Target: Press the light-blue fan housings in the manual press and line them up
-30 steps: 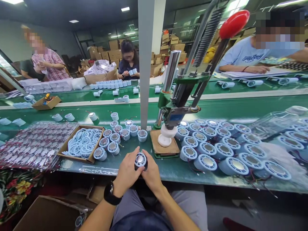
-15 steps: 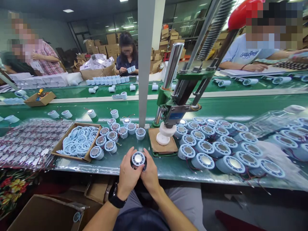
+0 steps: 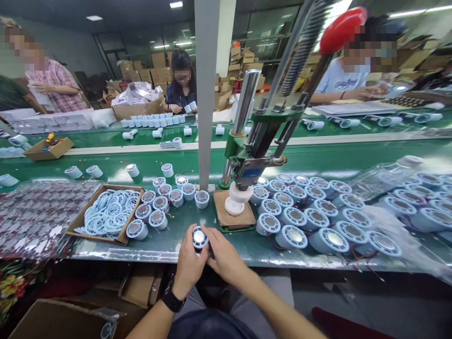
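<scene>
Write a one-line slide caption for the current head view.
Left hand and right hand hold a round, light-blue part near a green press with a red lever knob.

Ceiling lamps (image 3: 94, 18) glow white against a dim ceiling (image 3: 134, 19). The bench (image 3: 183, 214) is well lit, with glare along its front edge and deep shadow beneath. The far left and right look stretched and smeared; blocky pixels mask people's heads (image 3: 181, 61).
</scene>
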Demonstrator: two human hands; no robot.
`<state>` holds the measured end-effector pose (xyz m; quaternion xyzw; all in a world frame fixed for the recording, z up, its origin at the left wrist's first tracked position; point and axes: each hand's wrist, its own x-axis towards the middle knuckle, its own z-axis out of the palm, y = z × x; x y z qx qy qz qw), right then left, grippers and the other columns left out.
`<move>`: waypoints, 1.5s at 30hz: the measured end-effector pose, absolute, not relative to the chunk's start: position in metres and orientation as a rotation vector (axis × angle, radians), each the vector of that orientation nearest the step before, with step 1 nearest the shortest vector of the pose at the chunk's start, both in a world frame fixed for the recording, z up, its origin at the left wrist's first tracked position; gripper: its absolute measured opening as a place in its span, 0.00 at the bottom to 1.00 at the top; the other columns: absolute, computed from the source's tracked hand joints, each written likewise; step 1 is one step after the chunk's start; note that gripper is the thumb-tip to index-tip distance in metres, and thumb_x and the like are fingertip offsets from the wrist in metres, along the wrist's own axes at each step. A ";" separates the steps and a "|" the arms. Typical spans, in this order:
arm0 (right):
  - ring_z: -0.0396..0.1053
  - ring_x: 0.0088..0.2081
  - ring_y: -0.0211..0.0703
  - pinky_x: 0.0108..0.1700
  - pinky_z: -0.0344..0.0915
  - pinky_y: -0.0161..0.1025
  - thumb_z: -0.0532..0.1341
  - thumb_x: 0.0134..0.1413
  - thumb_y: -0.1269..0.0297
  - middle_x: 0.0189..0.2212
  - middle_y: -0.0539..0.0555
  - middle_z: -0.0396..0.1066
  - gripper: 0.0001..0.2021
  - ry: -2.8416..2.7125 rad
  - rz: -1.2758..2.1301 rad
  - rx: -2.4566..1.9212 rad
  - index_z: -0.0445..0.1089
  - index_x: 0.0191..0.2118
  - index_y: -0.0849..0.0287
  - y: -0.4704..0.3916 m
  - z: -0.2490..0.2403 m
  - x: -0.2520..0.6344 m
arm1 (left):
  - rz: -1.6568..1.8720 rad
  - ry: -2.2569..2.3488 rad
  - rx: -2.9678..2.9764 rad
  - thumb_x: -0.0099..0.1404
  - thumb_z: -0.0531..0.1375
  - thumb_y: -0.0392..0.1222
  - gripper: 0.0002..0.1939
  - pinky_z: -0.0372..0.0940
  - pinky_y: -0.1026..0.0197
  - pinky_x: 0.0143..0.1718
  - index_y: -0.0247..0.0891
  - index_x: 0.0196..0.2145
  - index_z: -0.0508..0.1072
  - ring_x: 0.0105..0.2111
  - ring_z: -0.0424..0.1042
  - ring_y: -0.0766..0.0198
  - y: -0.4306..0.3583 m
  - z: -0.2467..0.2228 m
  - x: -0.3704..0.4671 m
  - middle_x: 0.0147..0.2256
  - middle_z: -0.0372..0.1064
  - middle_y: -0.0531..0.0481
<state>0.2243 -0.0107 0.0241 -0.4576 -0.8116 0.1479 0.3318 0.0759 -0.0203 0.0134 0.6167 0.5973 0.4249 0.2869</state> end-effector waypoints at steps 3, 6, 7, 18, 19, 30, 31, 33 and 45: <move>0.70 0.51 0.55 0.50 0.73 0.54 0.66 0.49 0.71 0.50 0.61 0.70 0.25 -2.162 0.000 -1.088 0.69 0.55 0.58 0.005 0.125 0.283 | 1.088 1.553 1.658 0.55 0.63 0.40 0.25 0.69 0.50 0.49 0.36 0.51 0.70 0.43 0.75 0.53 -0.004 0.023 0.073 0.44 0.75 0.43; 0.66 0.56 0.50 0.60 0.63 0.53 0.60 0.59 0.69 0.50 0.61 0.70 0.17 -1.796 -0.496 -1.100 0.70 0.53 0.65 0.036 0.253 0.335 | 1.074 1.445 1.722 0.53 0.64 0.41 0.23 0.69 0.53 0.47 0.37 0.48 0.72 0.40 0.75 0.55 0.028 0.053 0.084 0.41 0.77 0.46; 0.65 0.57 0.49 0.61 0.60 0.51 0.60 0.60 0.67 0.51 0.62 0.69 0.18 -1.671 -0.584 -1.155 0.69 0.54 0.69 0.051 0.290 0.346 | 1.089 1.396 1.740 0.53 0.65 0.41 0.23 0.69 0.53 0.47 0.36 0.48 0.73 0.40 0.75 0.56 0.040 0.063 0.092 0.41 0.77 0.46; 0.64 0.20 0.12 0.26 0.51 0.21 0.38 0.65 0.64 0.43 0.67 0.73 0.27 -1.492 0.227 -1.095 0.59 0.52 0.86 0.148 0.346 0.350 | 1.273 1.113 1.558 0.51 0.68 0.35 0.25 0.65 0.54 0.52 0.34 0.48 0.72 0.45 0.73 0.55 0.086 0.064 0.162 0.46 0.74 0.43; 0.64 0.20 0.11 0.26 0.51 0.20 0.37 0.65 0.63 0.44 0.67 0.72 0.27 -1.489 0.226 -1.096 0.59 0.51 0.87 0.146 0.346 0.349 | 1.288 1.066 1.524 0.51 0.68 0.35 0.27 0.65 0.54 0.53 0.33 0.50 0.71 0.47 0.73 0.55 0.086 0.060 0.164 0.47 0.73 0.42; 0.66 0.22 0.12 0.26 0.50 0.18 0.37 0.66 0.62 0.37 0.57 0.75 0.27 -1.492 0.184 -1.037 0.66 0.41 0.82 0.155 0.351 0.356 | 1.182 0.998 1.622 0.55 0.67 0.37 0.26 0.65 0.50 0.54 0.33 0.52 0.70 0.46 0.73 0.54 0.096 0.052 0.182 0.47 0.75 0.43; 0.66 0.22 0.12 0.27 0.51 0.18 0.38 0.66 0.62 0.36 0.55 0.74 0.27 -1.495 0.190 -1.033 0.66 0.40 0.82 0.157 0.355 0.356 | 1.154 0.990 1.632 0.56 0.66 0.39 0.26 0.65 0.50 0.54 0.33 0.53 0.70 0.47 0.73 0.53 0.095 0.052 0.179 0.47 0.74 0.42; 0.66 0.22 0.14 0.28 0.54 0.19 0.37 0.66 0.64 0.35 0.53 0.74 0.25 -1.500 0.208 -1.026 0.66 0.39 0.80 0.152 0.362 0.358 | 1.090 0.970 1.695 0.57 0.66 0.41 0.30 0.64 0.49 0.56 0.34 0.57 0.67 0.50 0.71 0.52 0.095 0.052 0.170 0.51 0.72 0.40; 0.75 0.35 0.49 0.38 0.74 0.54 0.51 0.53 0.69 0.29 0.50 0.68 0.14 -1.293 -0.481 -0.982 0.71 0.36 0.45 -0.073 0.105 0.329 | 0.798 1.362 2.946 0.68 0.44 0.42 0.23 0.56 0.33 0.58 0.32 0.49 0.74 0.52 0.69 0.40 0.116 0.028 0.074 0.49 0.72 0.32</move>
